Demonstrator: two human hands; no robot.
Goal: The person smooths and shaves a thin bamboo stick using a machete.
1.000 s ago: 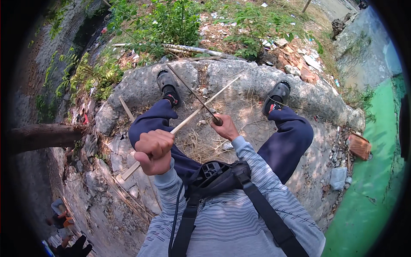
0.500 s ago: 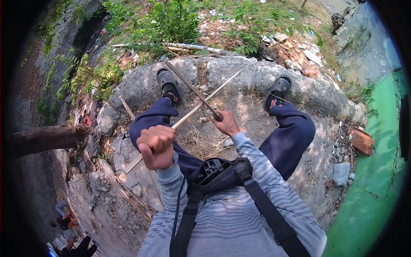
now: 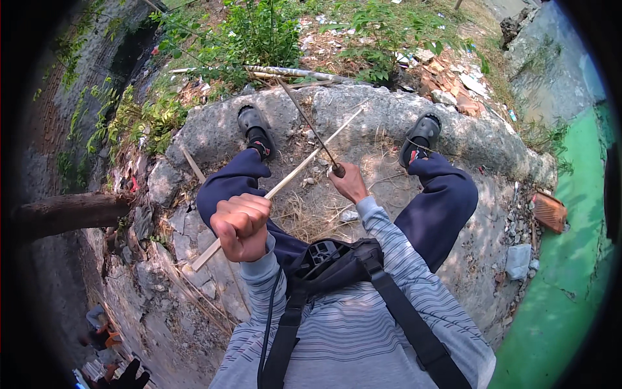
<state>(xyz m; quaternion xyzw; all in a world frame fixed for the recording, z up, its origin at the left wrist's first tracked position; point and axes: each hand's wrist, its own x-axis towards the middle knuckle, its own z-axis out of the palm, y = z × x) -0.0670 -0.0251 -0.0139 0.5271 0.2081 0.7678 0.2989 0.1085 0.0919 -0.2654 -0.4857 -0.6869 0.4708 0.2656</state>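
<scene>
My left hand [image 3: 241, 227] is closed around a long pale strip of wood or bamboo [image 3: 293, 176] near its lower end. The strip slants up to the right, its far tip over the stone ledge. In my right hand [image 3: 350, 182] is the dark handle of a long-bladed knife [image 3: 307, 119], its narrow blade pointing up and to the left. The blade crosses the strip a little beyond my right fist; whether it cuts into the wood I cannot tell. Below them, a heap of thin pale shavings [image 3: 300, 220] lies between my legs.
A rough stone ledge [image 3: 363, 107] curves beneath my shoes, with green bushes [image 3: 262, 35] behind it. Another stick [image 3: 192, 163] lies by my left knee. To the right are a rusty-orange basket-like object [image 3: 549, 212] and a green-painted strip of ground [image 3: 544, 311]. A thick log [image 3: 74, 209] juts in from the left.
My right hand and the knife have shifted slightly to the right, and the blade has slid up along the strip and stands steeper. The strip's lower end has moved up toward my left hand.
</scene>
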